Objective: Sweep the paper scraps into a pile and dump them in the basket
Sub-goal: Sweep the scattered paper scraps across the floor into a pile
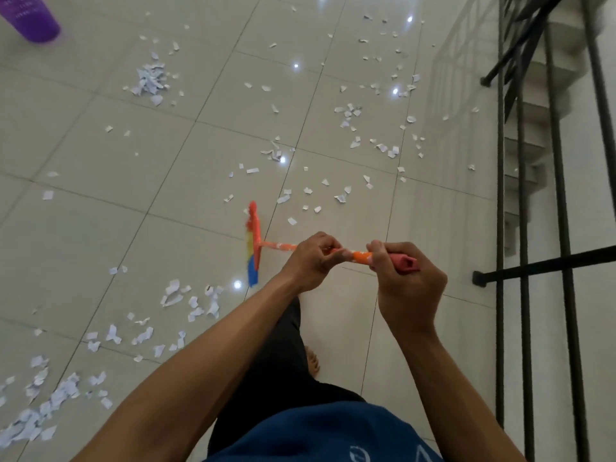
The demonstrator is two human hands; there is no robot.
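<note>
Both hands grip the broom [358, 256]: the left hand [313, 260] curls round the orange handle lower down, and the right hand [408, 281] curls round its red top end, just beside the left. The broom head [254, 243], with red, yellow and blue bristles, meets the tiled floor [100, 211] ahead and to the left of the left hand. Paper scraps [348, 113] lie scattered over the floor beyond the hands and to both sides. 1 denser heap [150, 81] sits far ahead to the left, another [36, 418] well to the left, nearer the person. The purple basket [31, 23] lies tipped, far ahead-left of the hands, beyond the heap. A black railing [560, 195] stands right of the right hand.
</note>
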